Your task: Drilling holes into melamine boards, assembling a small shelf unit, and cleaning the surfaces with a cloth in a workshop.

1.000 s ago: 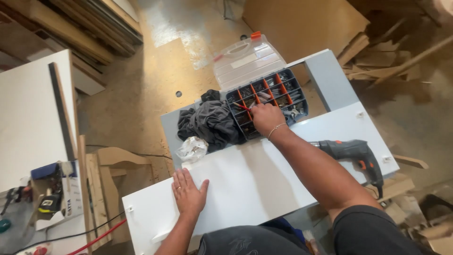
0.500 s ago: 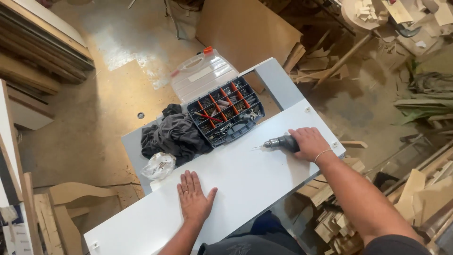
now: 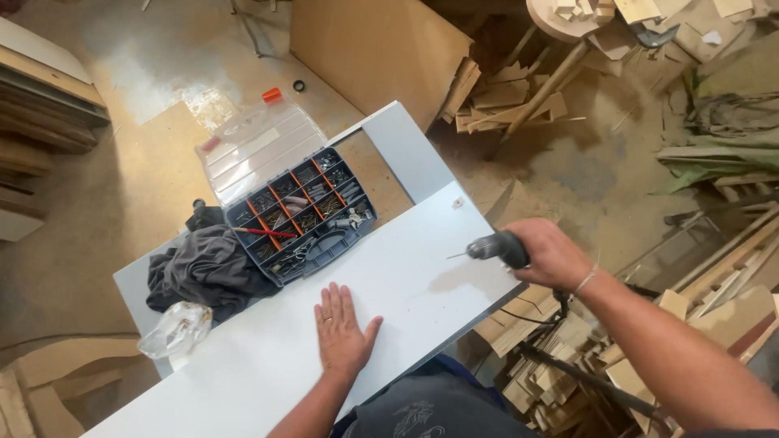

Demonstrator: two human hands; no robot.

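In the head view, the right hand (image 3: 552, 253) is now clamped around the grip of a dark corded power drill (image 3: 497, 248), its thin bit pointing left, low over the long white laminated board (image 3: 268, 357). A second ago that hand was reaching into the dark compartmented organiser box of screws and fittings (image 3: 302, 215); half a second ago it was only closing on the drill at the board's far edge — so the tool has been picked up and swung in over the panel. The left hand (image 3: 341, 331) is unchanged: flat, fingers spread, palm pressed on the white board and holding nothing, just near the organiser's front edge. The organiser's clear lid (image 3: 253, 148) stands open behind it, a crumpled dark grey cloth (image 3: 207, 269) lies touching its left side, and a scrunched clear plastic bag (image 3: 176, 328) sits below that. Wood offcuts (image 3: 519, 89) litter the floor — the drill's cable trails down among them.
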